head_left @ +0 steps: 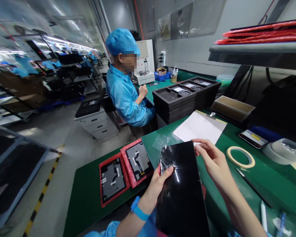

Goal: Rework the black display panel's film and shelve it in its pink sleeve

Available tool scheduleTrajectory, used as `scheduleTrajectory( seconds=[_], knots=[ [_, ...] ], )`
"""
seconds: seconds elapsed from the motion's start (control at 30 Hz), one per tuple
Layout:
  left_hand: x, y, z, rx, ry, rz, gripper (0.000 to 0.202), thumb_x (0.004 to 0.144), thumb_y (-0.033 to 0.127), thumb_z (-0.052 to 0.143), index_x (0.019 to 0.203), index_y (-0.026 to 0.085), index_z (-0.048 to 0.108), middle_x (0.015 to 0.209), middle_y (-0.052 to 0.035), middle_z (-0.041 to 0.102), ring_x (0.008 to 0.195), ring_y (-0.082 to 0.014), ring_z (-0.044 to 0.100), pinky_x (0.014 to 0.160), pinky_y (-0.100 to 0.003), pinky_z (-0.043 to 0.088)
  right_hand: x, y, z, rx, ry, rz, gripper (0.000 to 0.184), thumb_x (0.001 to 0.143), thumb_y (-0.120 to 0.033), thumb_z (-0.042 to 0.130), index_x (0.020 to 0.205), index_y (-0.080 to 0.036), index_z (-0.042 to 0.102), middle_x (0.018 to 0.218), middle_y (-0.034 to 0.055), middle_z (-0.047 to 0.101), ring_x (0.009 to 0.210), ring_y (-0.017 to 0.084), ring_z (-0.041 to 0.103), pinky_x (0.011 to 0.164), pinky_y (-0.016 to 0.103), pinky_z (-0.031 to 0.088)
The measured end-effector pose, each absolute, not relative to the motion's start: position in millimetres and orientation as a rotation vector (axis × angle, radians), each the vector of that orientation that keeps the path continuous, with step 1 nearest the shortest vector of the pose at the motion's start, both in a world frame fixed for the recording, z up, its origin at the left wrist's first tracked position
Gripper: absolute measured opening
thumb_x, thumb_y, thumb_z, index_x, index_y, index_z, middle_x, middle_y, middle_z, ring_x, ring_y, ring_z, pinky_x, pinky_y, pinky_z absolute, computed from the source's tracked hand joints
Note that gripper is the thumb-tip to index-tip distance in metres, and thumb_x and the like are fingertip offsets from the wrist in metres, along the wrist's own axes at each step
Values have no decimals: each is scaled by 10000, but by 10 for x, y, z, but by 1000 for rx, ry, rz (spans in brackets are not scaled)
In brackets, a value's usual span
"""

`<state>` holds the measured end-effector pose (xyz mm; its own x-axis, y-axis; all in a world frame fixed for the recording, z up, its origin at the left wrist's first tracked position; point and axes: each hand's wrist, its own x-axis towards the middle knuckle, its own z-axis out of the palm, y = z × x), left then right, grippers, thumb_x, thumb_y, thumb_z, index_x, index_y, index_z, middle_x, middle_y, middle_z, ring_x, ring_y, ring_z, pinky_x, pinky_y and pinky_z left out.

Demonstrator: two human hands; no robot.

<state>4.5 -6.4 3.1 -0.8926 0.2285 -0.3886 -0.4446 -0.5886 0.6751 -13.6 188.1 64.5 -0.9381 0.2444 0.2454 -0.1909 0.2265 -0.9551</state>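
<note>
A glossy black tablet screen (184,194) is held tilted before me, with red packing showing at its edges. My left hand (160,179) grips its left side, thumb lying on the glass. At its top right corner, my right hand (209,158) has thumb and fingers closed on the edge; whether they also pinch a film cannot be made out. Wrinkled transparent film (164,141) shows by the top left corner. To the left, two grey-backed panels (113,179) with white and yellow tape strips lie on red bubble-wrap pouches (125,154).
A clipboard with paper (199,128), a tape roll (240,157), a thin dark blade-like tool (253,187) and pens (263,215) lie on the green bench (84,197). Stacked black foam trays (180,102) stand beyond. A co-worker in blue (125,95) sits ahead left.
</note>
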Motion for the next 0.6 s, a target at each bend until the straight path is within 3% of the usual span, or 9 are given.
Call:
scheduleTrajectory(
  seconds=[0.27,0.47,0.6],
  knots=[
    [20,-107,6,-299,1130,2417,790,516,588,1134,1138,180,870,1159,-140,899,1159,-407,846,1148,-522,625,-92,1846,681,6,-2146,1818,406,963,-628,806,1099,-245,801,856,42,756,852,237,737,836,348,605],
    [5,-168,-65,-232,1111,2429,691,573,550,1126,1106,193,871,1317,-141,868,1305,-404,791,1224,-496,568,-39,1821,768,65,-2131,1859,475,945,-690,839,1085,-237,804,899,53,760,841,225,730,796,331,613],
    [38,-189,-166,-236,1014,2406,594,607,546,1108,1042,206,889,1227,-122,891,1234,-377,819,1199,-467,586,21,1772,852,149,-2112,1867,427,939,-648,874,1056,-242,817,903,55,765,827,214,725,775,309,624]
  ],
)
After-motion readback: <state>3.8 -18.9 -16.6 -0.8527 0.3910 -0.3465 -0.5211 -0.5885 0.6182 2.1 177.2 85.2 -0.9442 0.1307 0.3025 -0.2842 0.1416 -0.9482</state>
